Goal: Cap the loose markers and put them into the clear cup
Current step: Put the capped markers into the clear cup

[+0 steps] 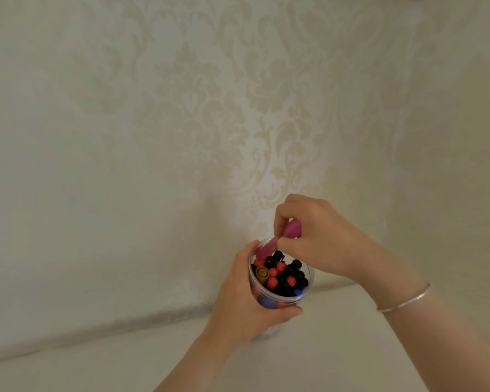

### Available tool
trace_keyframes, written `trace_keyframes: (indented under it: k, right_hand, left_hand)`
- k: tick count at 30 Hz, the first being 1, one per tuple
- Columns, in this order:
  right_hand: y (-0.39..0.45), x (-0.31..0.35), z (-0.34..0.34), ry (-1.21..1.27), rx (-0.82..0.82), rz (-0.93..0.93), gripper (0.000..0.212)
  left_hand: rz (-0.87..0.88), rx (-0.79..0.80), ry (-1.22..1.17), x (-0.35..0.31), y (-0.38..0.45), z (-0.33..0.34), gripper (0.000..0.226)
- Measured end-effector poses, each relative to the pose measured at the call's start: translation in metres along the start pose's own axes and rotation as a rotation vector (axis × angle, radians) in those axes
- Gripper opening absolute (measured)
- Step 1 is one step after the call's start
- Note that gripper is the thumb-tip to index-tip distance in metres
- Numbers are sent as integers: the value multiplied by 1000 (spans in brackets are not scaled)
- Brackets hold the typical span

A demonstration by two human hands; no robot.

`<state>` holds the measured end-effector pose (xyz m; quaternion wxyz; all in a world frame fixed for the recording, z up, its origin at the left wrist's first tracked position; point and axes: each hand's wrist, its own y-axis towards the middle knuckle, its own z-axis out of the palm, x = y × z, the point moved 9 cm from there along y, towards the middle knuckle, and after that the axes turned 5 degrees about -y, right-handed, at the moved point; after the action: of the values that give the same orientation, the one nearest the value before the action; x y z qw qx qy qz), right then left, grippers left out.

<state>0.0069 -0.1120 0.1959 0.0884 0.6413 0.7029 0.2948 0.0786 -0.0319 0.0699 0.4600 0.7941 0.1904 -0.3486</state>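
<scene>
Magenta plastic marker (275, 241), pinched in my right hand (320, 239), is going into the nearly full clear plastic cup (309, 274) that my left hand (246, 304) grips near the white surface's (337, 349) back edge; I see no loose markers left.

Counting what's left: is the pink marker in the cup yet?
Partly: the right hand pinches the pink marker, its lower end inside the clear cup.

A magenta marker (290, 230) is seen above the clear cup (309, 274), packed with black, red, blue and mustard caps; cream damask wallpaper (210, 108) is shown behind, a silver bangle (405, 299) glimpsed.
</scene>
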Motion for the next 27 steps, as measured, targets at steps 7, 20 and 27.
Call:
trace_keyframes:
  k: [7,20,27]
  right_hand:
    - [7,-9,31,-40,123,12,13]
    - [3,-31,37,302,32,164,9]
    - [8,-21,32,-49,0,119,5]
  left_hand:
    - [26,47,31,-4,2,8,110]
    - [43,17,12,-3,2,4,107]
    - [25,14,-2,1,4,4,108]
